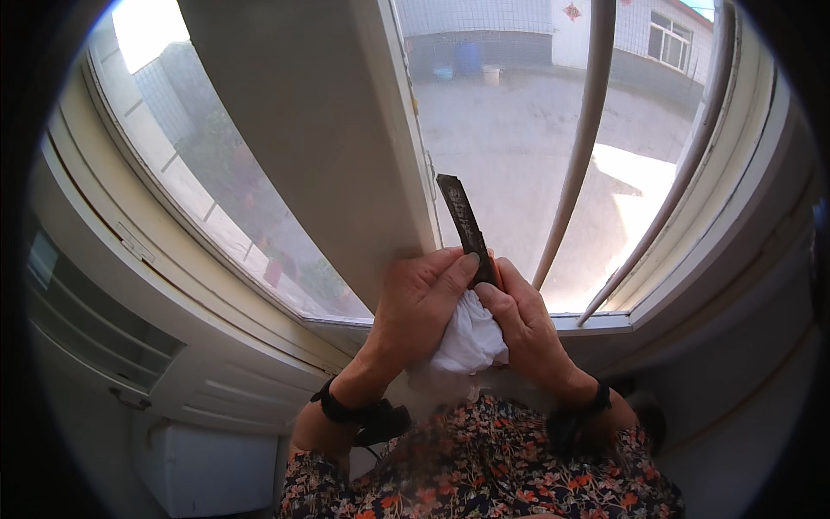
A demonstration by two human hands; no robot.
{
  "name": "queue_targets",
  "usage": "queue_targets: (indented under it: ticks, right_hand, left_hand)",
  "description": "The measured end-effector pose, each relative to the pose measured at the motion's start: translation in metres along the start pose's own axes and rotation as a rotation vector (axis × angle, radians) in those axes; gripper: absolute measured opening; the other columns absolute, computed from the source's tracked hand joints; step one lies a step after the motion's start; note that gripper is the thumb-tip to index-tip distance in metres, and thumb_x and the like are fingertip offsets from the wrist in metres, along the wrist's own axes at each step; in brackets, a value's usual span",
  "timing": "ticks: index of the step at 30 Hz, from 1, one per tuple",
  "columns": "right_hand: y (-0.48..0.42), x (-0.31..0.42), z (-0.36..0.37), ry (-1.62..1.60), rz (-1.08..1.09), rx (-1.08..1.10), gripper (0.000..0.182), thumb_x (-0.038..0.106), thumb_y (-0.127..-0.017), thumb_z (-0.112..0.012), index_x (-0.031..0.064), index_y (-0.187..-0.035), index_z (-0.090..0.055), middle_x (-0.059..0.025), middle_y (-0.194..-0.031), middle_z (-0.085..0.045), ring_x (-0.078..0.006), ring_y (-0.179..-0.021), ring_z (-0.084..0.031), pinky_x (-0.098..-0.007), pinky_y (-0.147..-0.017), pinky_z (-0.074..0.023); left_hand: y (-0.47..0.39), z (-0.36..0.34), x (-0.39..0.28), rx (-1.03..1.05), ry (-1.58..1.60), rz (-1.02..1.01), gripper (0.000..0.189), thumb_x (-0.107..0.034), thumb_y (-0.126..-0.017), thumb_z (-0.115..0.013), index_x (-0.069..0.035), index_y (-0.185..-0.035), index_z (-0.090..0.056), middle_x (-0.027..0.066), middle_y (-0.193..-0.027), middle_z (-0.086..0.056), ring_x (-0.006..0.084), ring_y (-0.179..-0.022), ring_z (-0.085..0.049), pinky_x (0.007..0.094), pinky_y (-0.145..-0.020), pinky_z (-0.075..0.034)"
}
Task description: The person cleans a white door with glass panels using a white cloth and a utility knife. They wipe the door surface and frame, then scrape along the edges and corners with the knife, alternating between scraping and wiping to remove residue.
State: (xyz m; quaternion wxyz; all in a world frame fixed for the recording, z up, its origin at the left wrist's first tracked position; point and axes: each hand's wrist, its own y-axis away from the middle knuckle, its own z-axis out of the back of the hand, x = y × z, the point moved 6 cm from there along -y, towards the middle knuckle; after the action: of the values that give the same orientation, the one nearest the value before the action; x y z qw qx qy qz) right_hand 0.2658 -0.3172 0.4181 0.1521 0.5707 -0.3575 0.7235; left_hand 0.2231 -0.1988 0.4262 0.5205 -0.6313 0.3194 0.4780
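Observation:
A flat dark strip-shaped object [463, 217], worn and marked on its face, points up and slightly left between my two hands; its exact kind cannot be told. My left hand [421, 292] pinches its lower part between thumb and fingers. From the other side my right hand [525, 318] grips the bottom end, where a bit of orange shows. A crumpled white cloth [472, 334] hangs below the strip, between both palms. Which hand bears the cloth is hard to tell. Black bands are on both wrists.
Ahead is a window with a white sill [593, 322], a broad upright post [311, 130] and curved-looking bars [577, 156]. A paved yard lies outside. To the left stand a white panelled door [240, 396] with a handle [130, 400] and a white box-like object [220, 467].

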Motion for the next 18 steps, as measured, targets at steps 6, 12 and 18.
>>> queue_targets:
  ticks: [6, 12, 18]
  right_hand:
    - [-0.007, 0.004, -0.002, -0.014, -0.028, 0.031, 0.033, 0.017, -0.102, -0.043, -0.0043, -0.126, -0.048, -0.0128, -0.104, -0.06, -0.015, -0.098, -0.055, -0.0292, -0.086, -0.0448]
    - [0.005, -0.01, -0.003, -0.025, 0.037, -0.063, 0.029, 0.019, -0.102, -0.045, -0.0028, -0.121, -0.05, -0.009, -0.095, -0.059, -0.0118, -0.091, -0.052, -0.0293, -0.081, -0.0449]
    - [-0.005, 0.005, 0.01, 0.052, 0.02, -0.03, 0.03, 0.021, -0.102, -0.047, -0.0018, -0.12, -0.052, -0.0093, -0.092, -0.06, -0.0139, -0.086, -0.055, -0.031, -0.078, -0.0461]
  left_hand:
    - [-0.002, 0.007, -0.008, -0.007, -0.021, 0.01, 0.025, -0.016, -0.101, -0.052, 0.004, -0.102, -0.068, 0.0014, -0.081, -0.068, 0.0046, -0.075, -0.058, 0.0226, -0.067, -0.048]
    - [0.006, 0.001, 0.003, -0.007, -0.108, -0.053, 0.026, -0.016, -0.101, -0.052, 0.005, -0.101, -0.068, 0.0016, -0.08, -0.068, 0.0042, -0.075, -0.058, 0.0223, -0.065, -0.048]
    - [-0.008, -0.003, -0.011, 0.026, -0.004, -0.072, 0.026, -0.017, -0.101, -0.054, 0.004, -0.105, -0.068, 0.0033, -0.082, -0.07, 0.0044, -0.076, -0.059, 0.0223, -0.067, -0.049]
